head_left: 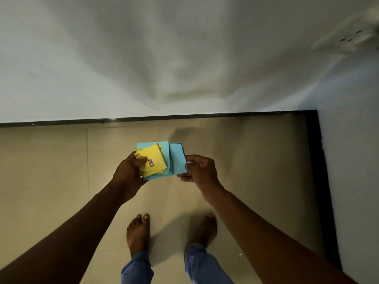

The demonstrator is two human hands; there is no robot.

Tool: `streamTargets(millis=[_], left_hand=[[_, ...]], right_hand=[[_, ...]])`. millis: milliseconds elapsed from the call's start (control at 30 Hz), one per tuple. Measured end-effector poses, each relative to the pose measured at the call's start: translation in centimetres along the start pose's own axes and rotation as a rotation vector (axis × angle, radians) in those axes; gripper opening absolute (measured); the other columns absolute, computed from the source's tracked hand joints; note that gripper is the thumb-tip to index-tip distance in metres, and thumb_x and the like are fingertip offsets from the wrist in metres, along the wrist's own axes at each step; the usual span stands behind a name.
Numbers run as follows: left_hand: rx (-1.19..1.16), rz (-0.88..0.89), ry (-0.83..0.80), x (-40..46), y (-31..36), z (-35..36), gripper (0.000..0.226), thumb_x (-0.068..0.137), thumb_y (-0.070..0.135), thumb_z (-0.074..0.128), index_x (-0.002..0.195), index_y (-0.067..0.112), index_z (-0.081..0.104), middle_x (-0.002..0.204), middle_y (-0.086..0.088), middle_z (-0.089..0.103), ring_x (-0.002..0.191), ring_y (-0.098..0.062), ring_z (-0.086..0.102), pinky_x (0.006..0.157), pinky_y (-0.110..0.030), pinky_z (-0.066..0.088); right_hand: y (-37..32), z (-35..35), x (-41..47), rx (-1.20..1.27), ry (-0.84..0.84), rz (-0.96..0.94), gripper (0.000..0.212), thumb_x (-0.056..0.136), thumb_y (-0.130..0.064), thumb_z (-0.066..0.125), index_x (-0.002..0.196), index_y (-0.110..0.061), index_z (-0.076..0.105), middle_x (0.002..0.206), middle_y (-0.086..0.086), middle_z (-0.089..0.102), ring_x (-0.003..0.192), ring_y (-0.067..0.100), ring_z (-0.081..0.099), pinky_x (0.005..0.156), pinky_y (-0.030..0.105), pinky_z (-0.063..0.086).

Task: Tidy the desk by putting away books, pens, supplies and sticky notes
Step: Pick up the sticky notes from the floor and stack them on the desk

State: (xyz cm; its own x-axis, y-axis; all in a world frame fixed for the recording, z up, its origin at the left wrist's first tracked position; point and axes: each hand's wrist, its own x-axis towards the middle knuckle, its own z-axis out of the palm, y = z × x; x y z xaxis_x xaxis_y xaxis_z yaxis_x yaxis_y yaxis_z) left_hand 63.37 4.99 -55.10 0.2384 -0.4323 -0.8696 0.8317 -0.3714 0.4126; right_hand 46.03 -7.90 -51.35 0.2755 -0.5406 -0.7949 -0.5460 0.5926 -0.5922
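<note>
1. A person stands barefoot on a beige tiled floor point(51, 181), facing a plain white wall point(143, 58) that fills the upper half of the frame; a dark skirting strip point(184, 116) runs along its foot.
2. At the centre of the frame, both hands hold loose square sticky notes out in front of the body, above the floor.
3. The left hand point(128, 173) is closed around a fanned bundle: yellow paper sticky notes point(152, 163) lie on top of light blue paper sticky notes point(152, 144).
4. The right hand point(202, 170) pinches a second, smaller stack of blue sticky notes point(178, 159) between thumb and fingers, its edge touching the left hand's bundle.
5. A blurred white wall socket point(352, 36) sits in the upper right corner.
6. No desk, books, pens or storage place is in view.
7. As a judgement: the notes appear gathered and are being squared together, but not yet put away. How the rest of the tidying stands cannot be told from here.
</note>
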Motion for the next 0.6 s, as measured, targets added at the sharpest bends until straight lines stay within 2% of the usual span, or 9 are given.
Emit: streamTargets(millis=[133, 200, 300, 400, 467, 533, 600], left_hand=[[0.022, 0.023, -0.073, -6.2, 2.0, 2.6, 0.045, 0.098, 0.009, 0.051, 0.143, 0.015, 0.051, 0.139, -0.018, 0.060, 0.115, -0.032, 0.062, 0.092, -0.044, 0.054], [0.049, 0.033, -0.092, -9.4, 3.1, 3.8, 0.044, 0.099, 0.012, 0.051, 0.143, 0.016, 0.051, 0.138, -0.016, 0.061, 0.114, -0.030, 0.062, 0.087, -0.040, 0.054], [0.097, 0.041, -0.128, -14.1, 5.0, 5.5, 0.044, 0.099, 0.012, 0.051, 0.143, 0.013, 0.052, 0.138, -0.017, 0.062, 0.116, -0.032, 0.061, 0.089, -0.041, 0.054], [0.190, 0.053, -0.198, -19.1, 7.4, 7.3, 0.044, 0.098, 0.008, 0.050, 0.141, 0.009, 0.054, 0.134, -0.017, 0.065, 0.115, -0.033, 0.065, 0.086, -0.039, 0.058], [0.282, 0.072, -0.270, -22.8, 8.9, 8.8, 0.043, 0.097, 0.007, 0.049, 0.140, 0.010, 0.056, 0.134, -0.016, 0.066, 0.118, -0.035, 0.065, 0.091, -0.041, 0.058], [0.342, 0.095, -0.318, -26.3, 10.2, 10.3, 0.040, 0.098, 0.006, 0.049, 0.136, 0.013, 0.059, 0.133, -0.014, 0.067, 0.116, -0.033, 0.067, 0.095, -0.044, 0.056], [0.370, 0.117, -0.375, -29.5, 11.3, 11.9, 0.037, 0.099, 0.003, 0.048, 0.134, 0.012, 0.060, 0.130, -0.014, 0.069, 0.109, -0.031, 0.070, 0.089, -0.042, 0.060]], right_hand=[[-3.6, 0.0, -5.9, -0.003, -0.035, -0.050, 0.037, 0.096, 0.003, 0.050, 0.121, -0.013, 0.071, 0.098, 0.016, 0.077, 0.080, 0.029, 0.078, 0.075, 0.039, 0.064], [-5.4, -0.1, -9.0, 0.002, -0.050, -0.075, 0.037, 0.095, 0.004, 0.050, 0.112, -0.018, 0.074, 0.094, 0.016, 0.078, 0.080, 0.031, 0.078, 0.074, 0.040, 0.064], [-8.3, -0.9, -13.7, 0.006, -0.055, -0.086, 0.036, 0.095, 0.002, 0.050, 0.096, -0.027, 0.072, 0.088, 0.014, 0.078, 0.080, 0.033, 0.077, 0.072, 0.041, 0.064], [-11.2, -2.0, -18.6, 0.006, -0.040, -0.128, 0.031, 0.097, -0.002, 0.046, 0.089, -0.018, 0.071, 0.084, 0.015, 0.074, 0.075, 0.033, 0.075, 0.069, 0.041, 0.063], [-12.9, -3.0, -22.2, 0.058, -0.011, -0.129, 0.027, 0.099, -0.004, 0.045, 0.084, -0.009, 0.067, 0.085, 0.019, 0.069, 0.074, 0.034, 0.071, 0.066, 0.040, 0.063], [-14.3, -3.9, -25.5, 0.111, 0.012, -0.137, 0.023, 0.102, -0.012, 0.048, 0.093, -0.002, 0.066, 0.091, 0.022, 0.068, 0.081, 0.037, 0.071, 0.064, 0.037, 0.063], [-15.3, -4.8, -28.4, 0.161, 0.028, -0.166, 0.025, 0.103, -0.025, 0.056, 0.107, -0.003, 0.067, 0.100, 0.021, 0.071, 0.087, 0.040, 0.074, 0.068, 0.040, 0.064]])
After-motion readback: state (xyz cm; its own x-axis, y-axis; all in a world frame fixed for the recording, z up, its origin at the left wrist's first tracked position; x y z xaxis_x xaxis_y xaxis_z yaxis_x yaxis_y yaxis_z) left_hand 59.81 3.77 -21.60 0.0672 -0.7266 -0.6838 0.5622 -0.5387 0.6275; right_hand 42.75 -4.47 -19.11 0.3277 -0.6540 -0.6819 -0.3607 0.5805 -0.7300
